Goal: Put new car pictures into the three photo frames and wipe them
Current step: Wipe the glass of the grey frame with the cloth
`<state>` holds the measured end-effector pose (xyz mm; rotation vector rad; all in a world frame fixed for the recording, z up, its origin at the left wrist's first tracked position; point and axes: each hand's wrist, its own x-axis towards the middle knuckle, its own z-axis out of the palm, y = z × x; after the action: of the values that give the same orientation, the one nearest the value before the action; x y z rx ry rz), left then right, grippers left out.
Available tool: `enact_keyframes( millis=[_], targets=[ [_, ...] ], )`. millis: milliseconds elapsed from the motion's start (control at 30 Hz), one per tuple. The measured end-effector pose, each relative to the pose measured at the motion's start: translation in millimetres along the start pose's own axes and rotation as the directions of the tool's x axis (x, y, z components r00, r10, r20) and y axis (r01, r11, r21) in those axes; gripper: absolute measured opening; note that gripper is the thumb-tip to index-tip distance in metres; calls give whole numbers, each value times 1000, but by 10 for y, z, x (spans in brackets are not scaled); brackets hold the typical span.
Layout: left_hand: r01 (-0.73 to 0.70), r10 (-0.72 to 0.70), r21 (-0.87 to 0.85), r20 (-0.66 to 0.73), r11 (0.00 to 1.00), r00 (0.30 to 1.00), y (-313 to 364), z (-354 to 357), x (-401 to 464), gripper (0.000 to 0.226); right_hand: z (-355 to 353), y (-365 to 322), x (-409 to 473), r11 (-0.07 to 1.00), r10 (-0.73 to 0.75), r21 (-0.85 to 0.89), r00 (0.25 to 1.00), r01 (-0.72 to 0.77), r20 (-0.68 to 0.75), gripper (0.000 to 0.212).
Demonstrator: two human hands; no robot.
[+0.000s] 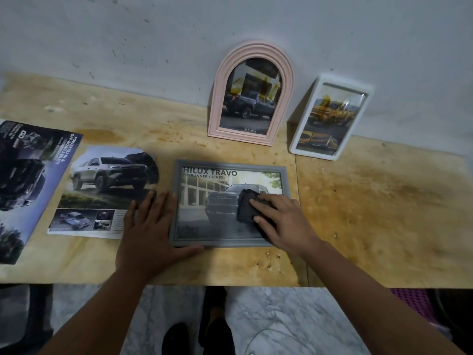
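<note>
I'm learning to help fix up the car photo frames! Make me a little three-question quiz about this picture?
1. True or false: the pink arched frame lies flat on the table.
2. What is the right hand pressing onto the grey frame? A) a dark cloth B) a sponge C) a brush
3. Fill in: the left hand rests flat at the grey frame's ____ edge.

Key:
1. False; it stands leaning on the wall, beside the white frame.
2. A, the dark cloth.
3. Left, partly over a loose car picture.
</note>
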<state>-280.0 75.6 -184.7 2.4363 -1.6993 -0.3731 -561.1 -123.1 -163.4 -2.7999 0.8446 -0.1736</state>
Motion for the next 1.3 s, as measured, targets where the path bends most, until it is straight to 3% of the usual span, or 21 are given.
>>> enact_keyframes(
  millis=[100, 167, 233, 300, 367, 433, 533, 667, 800, 967, 1067, 1167, 1300],
  targets=[
    [0, 0, 10, 10, 1000, 1000, -4, -1, 1, 132, -15, 14, 106, 963, 186, 216, 978, -163, -90, 34],
    [1, -1, 16, 11, 1000, 1000, -7, -1, 5, 132, -24, 0, 209, 872, 306, 423, 949, -247, -76, 30],
    [2, -2, 20, 12, 1000, 1000, -10, 0, 7, 132, -13, -15, 290, 819, 389, 491, 916, -298, -92, 24],
    [3, -4, 21, 11, 1000, 1000, -13, 4, 7, 131, 35, -23, 322, 872, 405, 363, 901, -329, -156, 19],
    [0, 0, 18, 9, 1000, 1000, -13, 7, 7, 132, 61, -48, 283, 947, 315, 141, 920, -288, -233, 16],
    [0, 0, 21, 8, 1000, 1000, -12, 7, 8, 132, 58, -63, 174, 995, 102, 14, 963, -102, -249, 23],
    [2, -2, 20, 4, 1000, 1000, 15, 5, 21, 133, 84, 5, -12, 986, -138, -101, 987, 129, -85, 36],
    [-1, 1, 18, 6, 1000, 1000, 16, 6, 17, 131, 186, 145, 26, 992, -99, -78, 994, 95, -55, 40],
    [3, -3, 25, 20, 1000, 1000, 9, 7, 25, 132, 98, 204, 330, 999, 36, 22, 973, -32, -226, 39],
    [2, -2, 21, 14, 1000, 1000, 18, -1, 23, 131, 257, 128, 461, 967, 144, -189, 978, -171, -148, 41],
    [-3, 3, 21, 6, 1000, 1000, 10, 0, 27, 131, 318, 62, 445, 961, 195, -164, 967, -221, -162, 40],
    [-9, 8, 26, 6, 1000, 1000, 6, -3, 30, 131, 278, -35, 316, 976, 150, -137, 978, -170, -143, 37],
    [-9, 9, 19, 9, 1000, 1000, 12, 2, 18, 131, 214, -227, -41, 999, -26, -36, 997, 23, -73, 34]
  ],
)
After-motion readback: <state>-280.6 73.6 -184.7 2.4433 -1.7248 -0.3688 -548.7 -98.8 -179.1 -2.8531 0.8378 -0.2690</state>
